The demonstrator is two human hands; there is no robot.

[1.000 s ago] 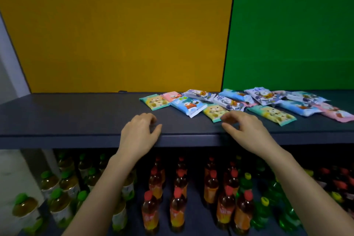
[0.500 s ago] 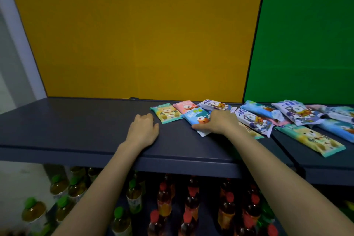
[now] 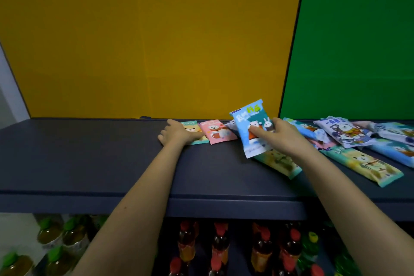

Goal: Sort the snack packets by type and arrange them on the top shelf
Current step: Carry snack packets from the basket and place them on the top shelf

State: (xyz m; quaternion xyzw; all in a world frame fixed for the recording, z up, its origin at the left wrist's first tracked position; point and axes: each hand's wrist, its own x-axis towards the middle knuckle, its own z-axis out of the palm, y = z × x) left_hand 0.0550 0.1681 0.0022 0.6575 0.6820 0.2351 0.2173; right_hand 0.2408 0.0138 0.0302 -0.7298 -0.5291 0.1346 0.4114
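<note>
My right hand (image 3: pixel 283 139) holds a blue snack packet (image 3: pixel 251 123) tilted up off the dark top shelf (image 3: pixel 89 152), thumb on its front. My left hand (image 3: pixel 177 134) lies flat on a green-yellow packet (image 3: pixel 192 129) at the back of the shelf, fingers over its left part. A pink packet (image 3: pixel 216 131) lies just right of that one. Two more green-yellow packets (image 3: pixel 277 161) (image 3: pixel 363 163) lie under and right of my right forearm. Several blue, white and pink packets (image 3: pixel 342 131) are heaped at the far right.
A yellow wall (image 3: pixel 156 40) and a green wall (image 3: pixel 358 40) rise behind the shelf. Below the shelf's front edge (image 3: pixel 201 204) stand red-capped bottles (image 3: pixel 219 246), and green-capped bottles (image 3: pixel 51 233) at the lower left. The shelf's left half is bare.
My right hand has lifted the blue packet off the shelf and tilted it upright. My left hand has slid back and right onto the green-yellow packet. The view has moved closer.
</note>
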